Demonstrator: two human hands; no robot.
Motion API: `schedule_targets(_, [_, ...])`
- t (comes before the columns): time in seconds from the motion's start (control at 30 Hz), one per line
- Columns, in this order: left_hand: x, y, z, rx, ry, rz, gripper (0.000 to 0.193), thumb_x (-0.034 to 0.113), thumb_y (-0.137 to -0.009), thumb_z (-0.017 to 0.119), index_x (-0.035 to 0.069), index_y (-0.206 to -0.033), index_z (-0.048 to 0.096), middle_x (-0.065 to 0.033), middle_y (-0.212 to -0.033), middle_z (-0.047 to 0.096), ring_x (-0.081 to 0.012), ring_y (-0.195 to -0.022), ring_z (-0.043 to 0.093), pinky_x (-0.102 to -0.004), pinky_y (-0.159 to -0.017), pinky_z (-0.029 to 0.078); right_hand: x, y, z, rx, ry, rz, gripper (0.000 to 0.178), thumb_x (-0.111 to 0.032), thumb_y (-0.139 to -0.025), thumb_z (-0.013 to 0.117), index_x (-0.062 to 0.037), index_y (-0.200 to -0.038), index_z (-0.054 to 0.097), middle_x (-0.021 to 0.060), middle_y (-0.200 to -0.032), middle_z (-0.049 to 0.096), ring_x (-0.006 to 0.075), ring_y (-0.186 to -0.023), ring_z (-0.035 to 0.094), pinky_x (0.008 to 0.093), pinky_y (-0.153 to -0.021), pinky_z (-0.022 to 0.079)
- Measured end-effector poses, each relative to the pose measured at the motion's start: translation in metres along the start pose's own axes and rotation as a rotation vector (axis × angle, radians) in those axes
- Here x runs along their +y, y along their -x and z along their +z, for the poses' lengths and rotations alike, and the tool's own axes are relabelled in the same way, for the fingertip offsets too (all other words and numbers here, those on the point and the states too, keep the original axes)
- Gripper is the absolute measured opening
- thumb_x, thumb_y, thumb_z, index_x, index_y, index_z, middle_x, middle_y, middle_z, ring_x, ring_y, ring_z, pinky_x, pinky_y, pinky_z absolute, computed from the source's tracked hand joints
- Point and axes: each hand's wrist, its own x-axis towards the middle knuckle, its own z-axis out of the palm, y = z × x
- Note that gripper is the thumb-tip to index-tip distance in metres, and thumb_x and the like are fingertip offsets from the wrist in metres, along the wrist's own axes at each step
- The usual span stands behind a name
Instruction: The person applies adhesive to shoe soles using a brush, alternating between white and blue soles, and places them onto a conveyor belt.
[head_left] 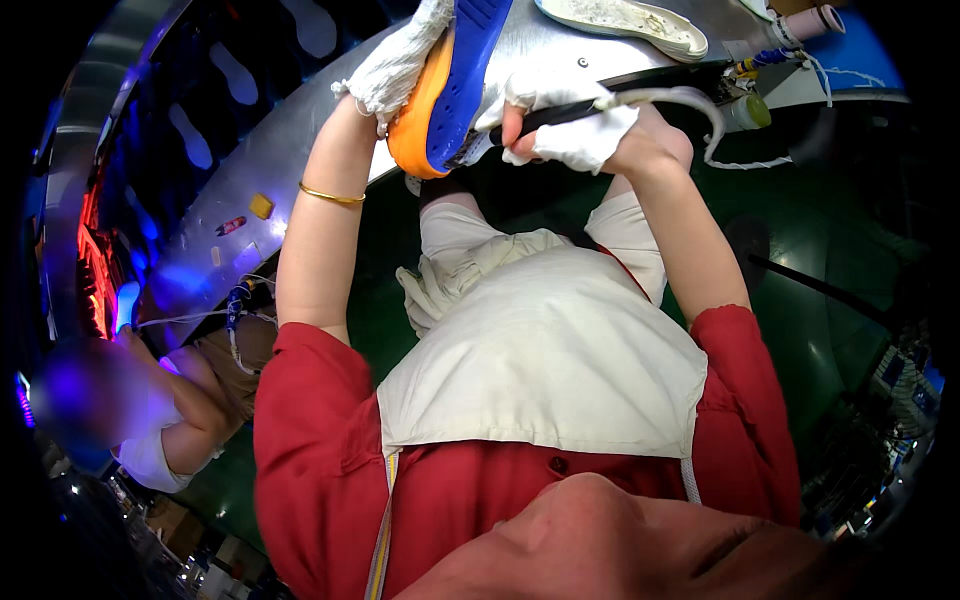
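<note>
My left hand, in a white knit glove, is closed on the side of a blue and orange shoe sole, which is tilted up with its rounded end toward me. The sole's upper end runs out of the picture. My right hand, in a white glove with bare fingertips showing, is closed around a slim black-handled tool with a pale hose running from its back end. Dark bristle-like material shows at the tool's front, close to the sole's lower edge; whether it touches is unclear.
A pair of off-white soles lies on the metal worktop. To the right are a green-lidded container and a pinkish tube. Soles lie on a dark surface at left, by a yellow block. A person sits at lower left.
</note>
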Motion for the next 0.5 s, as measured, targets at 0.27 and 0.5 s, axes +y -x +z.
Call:
schedule_targets(0.27, [-0.005, 0.0, 0.0, 0.012, -0.075, 0.013, 0.079, 0.065, -0.075, 0.051, 0.004, -0.125, 0.047, -0.0127, -0.12, 0.054, -0.0222, -0.11, 0.054, -0.0389, -0.094, 0.046, 0.024, -0.014, -0.002, -0.002, -0.12, 0.022, 0.008, -0.002, -0.068, 0.064, -0.0054, -0.073, 0.06, 0.0031, -0.073, 0.06, 0.012, -0.068, 0.055, 0.025, -0.063, 0.044])
schedule_targets(0.5, [-0.004, 0.002, -0.004, 0.141, -0.149, 0.074, 0.073, 0.06, -0.078, 0.053, 0.004, -0.124, 0.047, -0.0121, -0.12, 0.055, -0.0217, -0.11, 0.054, -0.0383, -0.095, 0.045, 0.019, -0.016, -0.008, 0.156, -0.12, -0.005, 0.008, -0.002, -0.068, 0.064, -0.0048, -0.075, 0.06, 0.0027, -0.075, 0.061, 0.0128, -0.074, 0.057, 0.026, -0.069, 0.046])
